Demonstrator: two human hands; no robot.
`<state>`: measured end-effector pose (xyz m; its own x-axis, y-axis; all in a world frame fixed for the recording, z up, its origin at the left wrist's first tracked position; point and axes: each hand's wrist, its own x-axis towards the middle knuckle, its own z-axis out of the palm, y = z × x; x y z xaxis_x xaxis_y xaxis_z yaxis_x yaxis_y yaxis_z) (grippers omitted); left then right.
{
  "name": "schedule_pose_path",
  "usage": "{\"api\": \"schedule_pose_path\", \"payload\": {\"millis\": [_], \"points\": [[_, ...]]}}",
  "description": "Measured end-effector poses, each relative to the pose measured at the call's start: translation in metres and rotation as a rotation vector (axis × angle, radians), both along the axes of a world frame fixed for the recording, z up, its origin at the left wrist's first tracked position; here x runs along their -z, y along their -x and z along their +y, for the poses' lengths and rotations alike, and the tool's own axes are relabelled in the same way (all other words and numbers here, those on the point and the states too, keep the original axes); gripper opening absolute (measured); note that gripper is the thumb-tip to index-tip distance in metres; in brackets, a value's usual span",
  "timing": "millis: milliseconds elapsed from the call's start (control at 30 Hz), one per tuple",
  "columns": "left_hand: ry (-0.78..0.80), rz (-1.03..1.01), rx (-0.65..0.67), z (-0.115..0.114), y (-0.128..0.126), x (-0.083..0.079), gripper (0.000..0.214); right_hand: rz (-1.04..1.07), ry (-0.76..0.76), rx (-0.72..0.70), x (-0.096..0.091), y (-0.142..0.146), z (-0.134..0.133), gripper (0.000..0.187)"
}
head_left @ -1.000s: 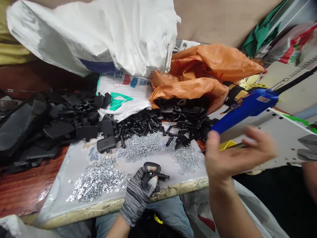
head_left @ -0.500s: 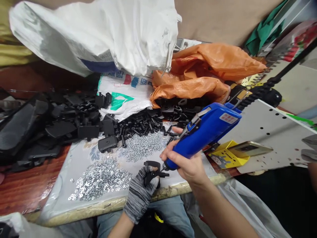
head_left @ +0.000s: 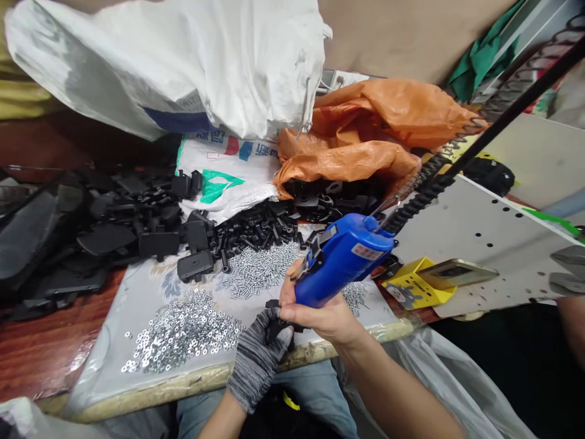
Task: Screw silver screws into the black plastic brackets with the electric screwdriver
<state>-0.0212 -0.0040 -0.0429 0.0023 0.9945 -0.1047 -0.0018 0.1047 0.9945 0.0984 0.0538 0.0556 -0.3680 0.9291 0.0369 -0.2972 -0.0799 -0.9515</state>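
Observation:
My right hand [head_left: 326, 314] is wrapped round a blue electric screwdriver [head_left: 342, 259], tilted with its tail up to the right. Its lower end points down at a black plastic part [head_left: 275, 326], and the tip is hidden behind my fingers. That part is pinched in my left hand [head_left: 260, 353], which wears a grey knitted fingerless glove. Close by on the board lie a heap of silver screws [head_left: 256, 268] and a heap of silver nuts [head_left: 183, 332]. A smaller pile of screws [head_left: 355, 296] shows beyond my right wrist.
Black plastic parts [head_left: 137, 219] are heaped at the left and back. A white sack [head_left: 228, 177] and an orange sack [head_left: 361, 122] lie behind. On the right, a phone [head_left: 459, 272] rests in a yellow holder [head_left: 418, 286]. A black cord [head_left: 493, 131] runs up from the screwdriver.
My right hand has brought the screwdriver down and to the left, onto the black part. The left hand has stayed nearly still. The small screw pile at right has come into view.

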Motion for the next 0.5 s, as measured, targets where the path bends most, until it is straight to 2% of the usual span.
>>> {"api": "schedule_pose_path", "payload": {"millis": [300,500], "points": [[0.028,-0.025,-0.003,0.005,-0.002,0.004,0.029,-0.069,0.007,-0.044,-0.003,0.001,-0.001,0.032],[0.053,-0.027,-0.088,0.001,-0.004,0.011,0.022,-0.026,-0.072,0.095,0.006,0.007,-0.011,0.036]]}}
